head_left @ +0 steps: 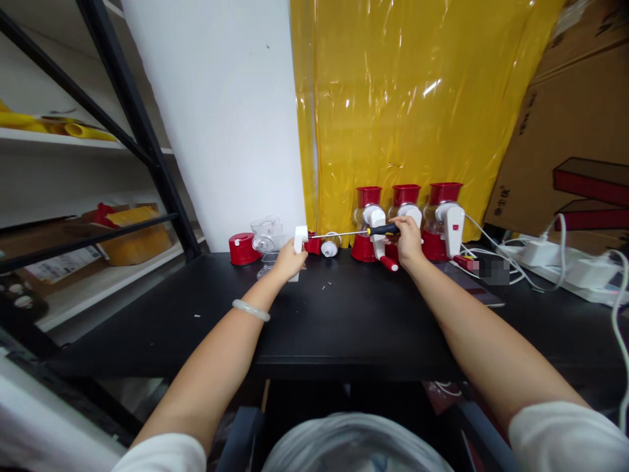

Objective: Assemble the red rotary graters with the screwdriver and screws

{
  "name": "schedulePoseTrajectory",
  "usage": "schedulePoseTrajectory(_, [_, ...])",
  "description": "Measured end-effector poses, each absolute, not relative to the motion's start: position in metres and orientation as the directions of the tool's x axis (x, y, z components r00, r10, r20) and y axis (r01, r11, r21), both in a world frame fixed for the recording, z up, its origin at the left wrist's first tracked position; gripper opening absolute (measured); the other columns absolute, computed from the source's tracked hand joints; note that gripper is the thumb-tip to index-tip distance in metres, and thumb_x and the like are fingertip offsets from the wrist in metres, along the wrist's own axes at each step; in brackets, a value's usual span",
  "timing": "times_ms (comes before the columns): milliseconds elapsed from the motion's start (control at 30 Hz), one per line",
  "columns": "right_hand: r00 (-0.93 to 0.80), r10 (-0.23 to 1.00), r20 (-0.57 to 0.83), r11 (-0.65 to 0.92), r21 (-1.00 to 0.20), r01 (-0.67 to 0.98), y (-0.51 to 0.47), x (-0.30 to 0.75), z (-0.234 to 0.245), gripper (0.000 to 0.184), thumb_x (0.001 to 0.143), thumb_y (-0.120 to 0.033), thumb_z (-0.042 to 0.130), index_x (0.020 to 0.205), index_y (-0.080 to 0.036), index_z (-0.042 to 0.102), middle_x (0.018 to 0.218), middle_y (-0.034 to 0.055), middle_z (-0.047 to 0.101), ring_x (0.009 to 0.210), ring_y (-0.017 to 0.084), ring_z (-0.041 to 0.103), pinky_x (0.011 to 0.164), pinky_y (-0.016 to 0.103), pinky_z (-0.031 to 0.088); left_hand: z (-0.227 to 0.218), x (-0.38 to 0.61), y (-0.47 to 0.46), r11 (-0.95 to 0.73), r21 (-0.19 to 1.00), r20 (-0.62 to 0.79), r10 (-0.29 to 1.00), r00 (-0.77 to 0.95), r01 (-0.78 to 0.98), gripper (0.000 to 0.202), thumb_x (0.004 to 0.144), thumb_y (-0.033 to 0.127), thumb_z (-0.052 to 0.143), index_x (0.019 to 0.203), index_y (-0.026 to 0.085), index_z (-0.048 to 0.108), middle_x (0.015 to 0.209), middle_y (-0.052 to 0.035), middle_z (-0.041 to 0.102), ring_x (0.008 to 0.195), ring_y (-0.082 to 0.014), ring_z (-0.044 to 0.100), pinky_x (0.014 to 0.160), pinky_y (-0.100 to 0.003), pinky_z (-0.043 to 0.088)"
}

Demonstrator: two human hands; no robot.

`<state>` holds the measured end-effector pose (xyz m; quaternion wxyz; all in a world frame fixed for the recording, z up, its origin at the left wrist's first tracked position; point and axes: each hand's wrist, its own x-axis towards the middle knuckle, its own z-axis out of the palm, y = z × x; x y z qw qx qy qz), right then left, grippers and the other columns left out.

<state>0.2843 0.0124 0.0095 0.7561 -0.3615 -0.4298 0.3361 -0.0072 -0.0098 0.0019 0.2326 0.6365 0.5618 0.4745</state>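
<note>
My left hand [289, 261], with a pale bangle on the wrist, is closed around a white crank handle part [300, 236] above the black table. In my right hand [408, 240] is a screwdriver [382, 230] with a black and yellow grip, held level. Its long shaft points left, and the tip meets or nearly meets the white part; exact contact is too small to tell. Behind my left hand are a red base [244, 249] and a clear plastic housing [266, 233]. A round white and metal drum [331, 245] lies below the shaft.
Three red and white rotary graters stand along the back, one of them a grater [445, 223] beside white cables. A dark flat device [474, 292] and a power strip [572, 272] lie at right. Shelving [137, 118] borders the left; a large carton [574, 131] stands right.
</note>
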Motion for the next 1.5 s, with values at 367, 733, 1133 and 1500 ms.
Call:
schedulePoseTrajectory(367, [0.428, 0.775, 0.464, 0.503, -0.864, 0.025, 0.0128, 0.2883, 0.0027, 0.033, 0.078, -0.055, 0.063, 0.076, -0.023, 0.052, 0.042, -0.007, 0.049, 0.033, 0.011, 0.045, 0.03, 0.021, 0.033, 0.0041, -0.0069, -0.0123, -0.265, 0.826, 0.347, 0.935, -0.078, 0.498, 0.024, 0.072, 0.006, 0.058, 0.094, 0.016, 0.056, 0.061, 0.0048, 0.054, 0.045, -0.0118, 0.055, 0.049, -0.024, 0.05])
schedulePoseTrajectory(733, [0.391, 0.806, 0.445, 0.535, -0.83, -0.158, 0.0092, 0.2833, 0.0074, 0.024, 0.077, -0.042, 0.049, 0.084, -0.02, 0.057, 0.069, -0.0013, 0.06, 0.046, 0.011, 0.057, 0.038, 0.022, 0.041, 0.0023, -0.0088, -0.0093, -0.263, 0.814, 0.35, 0.934, -0.076, 0.518, 0.022, 0.073, 0.006, 0.058, 0.091, 0.016, 0.055, 0.06, 0.0048, 0.053, 0.046, -0.0123, 0.055, 0.052, -0.026, 0.052])
schedulePoseTrajectory(1133, [0.396, 0.822, 0.409, 0.505, -0.845, -0.176, 0.013, 0.2828, 0.0086, 0.016, 0.076, -0.033, 0.053, 0.088, -0.023, 0.051, 0.064, -0.0067, 0.058, 0.036, 0.01, 0.051, 0.036, 0.023, 0.038, 0.0031, -0.0071, -0.0116, -0.252, 0.831, 0.333, 0.94, -0.081, 0.496, 0.023, 0.073, 0.005, 0.057, 0.094, 0.016, 0.056, 0.06, 0.0049, 0.053, 0.046, -0.0121, 0.055, 0.05, -0.025, 0.052])
schedulePoseTrajectory(1500, [0.401, 0.785, 0.471, 0.545, -0.834, -0.086, 0.013, 0.2844, 0.0054, 0.041, 0.076, -0.062, 0.066, 0.077, -0.024, 0.05, 0.043, -0.0084, 0.05, 0.031, 0.01, 0.043, 0.03, 0.021, 0.03, 0.0023, -0.0073, -0.0103, -0.257, 0.83, 0.338, 0.938, -0.081, 0.494, 0.025, 0.073, 0.006, 0.057, 0.096, 0.016, 0.056, 0.061, 0.0044, 0.055, 0.046, -0.0118, 0.055, 0.051, -0.025, 0.051])
